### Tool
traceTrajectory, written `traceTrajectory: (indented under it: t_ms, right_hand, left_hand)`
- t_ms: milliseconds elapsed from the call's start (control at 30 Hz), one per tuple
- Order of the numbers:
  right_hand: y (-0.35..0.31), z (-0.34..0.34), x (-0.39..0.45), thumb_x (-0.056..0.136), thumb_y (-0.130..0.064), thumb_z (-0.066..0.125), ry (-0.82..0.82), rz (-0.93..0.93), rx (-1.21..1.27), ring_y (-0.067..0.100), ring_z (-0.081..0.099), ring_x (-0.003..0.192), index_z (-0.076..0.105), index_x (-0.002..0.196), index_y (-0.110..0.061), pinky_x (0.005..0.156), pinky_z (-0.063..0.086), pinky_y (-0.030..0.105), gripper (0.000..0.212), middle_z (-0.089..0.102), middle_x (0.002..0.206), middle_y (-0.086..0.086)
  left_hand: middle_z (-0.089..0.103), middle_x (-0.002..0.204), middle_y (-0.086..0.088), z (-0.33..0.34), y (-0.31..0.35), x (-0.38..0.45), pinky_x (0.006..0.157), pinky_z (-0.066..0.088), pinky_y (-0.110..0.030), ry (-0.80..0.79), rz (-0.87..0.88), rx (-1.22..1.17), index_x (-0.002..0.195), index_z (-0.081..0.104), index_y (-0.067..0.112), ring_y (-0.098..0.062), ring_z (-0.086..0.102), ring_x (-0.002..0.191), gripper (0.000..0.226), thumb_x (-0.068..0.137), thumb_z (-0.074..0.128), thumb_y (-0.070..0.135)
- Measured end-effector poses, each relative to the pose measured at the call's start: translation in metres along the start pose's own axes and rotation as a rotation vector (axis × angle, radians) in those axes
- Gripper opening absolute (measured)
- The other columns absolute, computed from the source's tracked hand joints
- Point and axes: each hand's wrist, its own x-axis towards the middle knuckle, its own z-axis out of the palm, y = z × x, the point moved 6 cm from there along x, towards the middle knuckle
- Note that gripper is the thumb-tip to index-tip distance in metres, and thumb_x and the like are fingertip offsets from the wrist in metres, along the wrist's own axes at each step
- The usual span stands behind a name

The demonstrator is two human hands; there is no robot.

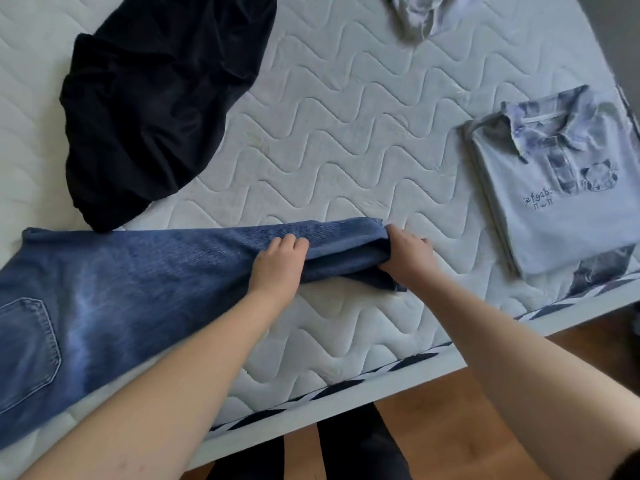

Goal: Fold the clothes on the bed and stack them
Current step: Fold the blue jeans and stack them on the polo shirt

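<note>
Quilted white mattress (346, 140) — wooden floor (450, 427), left hand (277, 263), right hand (407, 258) gripping jeans (138, 271)

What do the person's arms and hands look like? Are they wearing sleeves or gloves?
Both arms are bare up to the frame's edge, with no sleeves showing. The left hand and right hand wear no gloves, and no rings, watch or bracelets can be seen.

bare forearms (194, 368), no sleeves in view, dark trousers (360, 452)
</note>
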Motion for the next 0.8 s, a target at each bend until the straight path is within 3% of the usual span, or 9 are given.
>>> traceTrajectory:
  t_ms: [100, 267, 333, 467, 533, 667, 733, 800]
  right_hand:
    - [-0.004, -0.028, -0.001, 0.083, -0.014, 0.056, 0.171, -0.062, 0.006, 0.032, 0.054, 0.1, 0.05, 0.108, -0.014, 0.086, 0.033, 0.041, 0.026, 0.06, 0.104, 0.005]
    - [-0.019, -0.077, -0.009, 0.074, 0.0, 0.059, 0.508, -0.217, 0.039, 0.033, 0.05, 0.105, 0.06, 0.112, -0.01, 0.096, 0.031, 0.044, 0.04, 0.058, 0.107, 0.008]
    - [-0.022, -0.086, -0.014, 0.074, -0.001, 0.064, 0.552, -0.232, 0.073, 0.034, 0.051, 0.108, 0.064, 0.115, -0.011, 0.1, 0.032, 0.049, 0.042, 0.06, 0.109, 0.009]
    - [-0.029, -0.092, -0.026, 0.067, -0.002, 0.063, 0.624, -0.211, 0.153, 0.031, 0.047, 0.116, 0.068, 0.117, -0.017, 0.103, 0.029, 0.05, 0.052, 0.061, 0.115, 0.005]
    - [-0.04, -0.092, -0.028, 0.066, 0.001, 0.062, 0.61, -0.225, 0.271, 0.032, 0.048, 0.115, 0.068, 0.119, -0.016, 0.101, 0.034, 0.049, 0.056, 0.061, 0.119, 0.005]
    - [-0.084, -0.087, -0.037, 0.064, 0.005, 0.056, 0.593, -0.369, 0.4, 0.032, 0.054, 0.107, 0.066, 0.12, -0.01, 0.096, 0.04, 0.047, 0.058, 0.063, 0.116, 0.007]
    - [-0.112, -0.075, -0.051, 0.065, 0.004, 0.059, 0.612, -0.494, 0.371, 0.032, 0.054, 0.105, 0.066, 0.12, -0.009, 0.095, 0.039, 0.046, 0.057, 0.064, 0.113, 0.007]
    - [-0.132, -0.054, -0.066, 0.073, -0.002, 0.068, 0.612, -0.606, 0.34, 0.03, 0.056, 0.103, 0.067, 0.12, -0.012, 0.094, 0.038, 0.044, 0.048, 0.065, 0.112, 0.007]
  left_hand:
    - [0.057, 0.109, -0.006, -0.016, -0.015, 0.009, 0.066, 0.04, -0.038, 0.089, -0.091, -0.229, 0.112, 0.059, 0.014, -0.028, 0.053, 0.102, 0.026, 0.09, 0.05, 0.005]
    - [0.059, 0.097, -0.003, -0.052, -0.03, 0.006, 0.059, 0.036, -0.033, 0.295, -0.124, -0.386, 0.098, 0.06, 0.015, -0.027, 0.056, 0.085, 0.018, 0.085, 0.051, 0.007]
    - [0.061, 0.096, -0.002, -0.053, -0.03, 0.003, 0.06, 0.039, -0.032, 0.291, -0.103, -0.402, 0.1, 0.058, 0.016, -0.026, 0.057, 0.084, 0.013, 0.089, 0.052, 0.018]
    - [0.065, 0.1, -0.001, -0.039, -0.017, 0.003, 0.065, 0.048, -0.036, 0.14, -0.031, -0.313, 0.113, 0.054, 0.022, -0.027, 0.063, 0.088, 0.026, 0.092, 0.054, 0.038]
    - [0.067, 0.097, -0.005, -0.032, -0.017, 0.002, 0.064, 0.047, -0.038, 0.125, -0.051, -0.303, 0.115, 0.054, 0.021, -0.034, 0.064, 0.085, 0.023, 0.095, 0.048, 0.031]
    - [0.069, 0.088, -0.006, -0.03, -0.051, -0.01, 0.063, 0.044, -0.034, 0.187, -0.245, -0.662, 0.13, 0.046, 0.033, -0.033, 0.063, 0.078, 0.039, 0.094, 0.047, 0.019]
    - [0.065, 0.08, 0.0, -0.028, -0.067, -0.02, 0.063, 0.047, -0.036, 0.151, -0.225, -0.714, 0.138, 0.033, 0.048, -0.029, 0.061, 0.072, 0.056, 0.093, 0.05, 0.018]
    - [0.069, 0.085, -0.006, -0.022, -0.079, -0.03, 0.065, 0.047, -0.035, 0.065, -0.174, -0.648, 0.139, 0.035, 0.051, -0.034, 0.064, 0.078, 0.056, 0.093, 0.052, 0.022]
